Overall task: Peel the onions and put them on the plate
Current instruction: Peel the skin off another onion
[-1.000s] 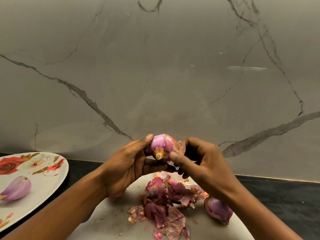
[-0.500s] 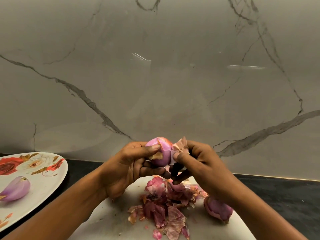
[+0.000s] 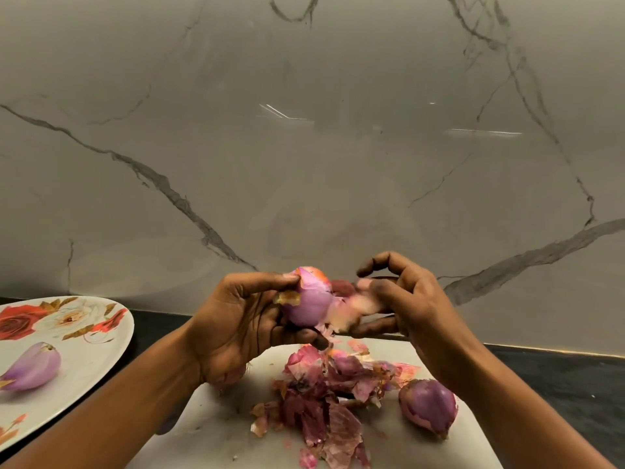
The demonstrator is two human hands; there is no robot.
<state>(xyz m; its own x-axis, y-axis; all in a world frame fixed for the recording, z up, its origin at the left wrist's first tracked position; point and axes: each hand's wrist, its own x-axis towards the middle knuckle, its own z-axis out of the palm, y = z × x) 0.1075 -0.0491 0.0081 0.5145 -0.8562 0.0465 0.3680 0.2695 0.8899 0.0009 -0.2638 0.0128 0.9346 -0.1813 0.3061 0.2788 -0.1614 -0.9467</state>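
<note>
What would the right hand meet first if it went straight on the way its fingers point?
Probably the half-peeled onion in the left hand; the right hand points leftward at it, only loose skin between.

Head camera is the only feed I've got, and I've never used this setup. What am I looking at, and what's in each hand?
No machine here: these are a person's bare hands, filmed by a camera on their head that looks forward and down. The left hand holds a partly peeled onion. The right hand pinches a strip of its skin. Below lies a white board with a pile of skins and an unpeeled onion. At the left, a flowered plate carries one peeled onion.
</note>
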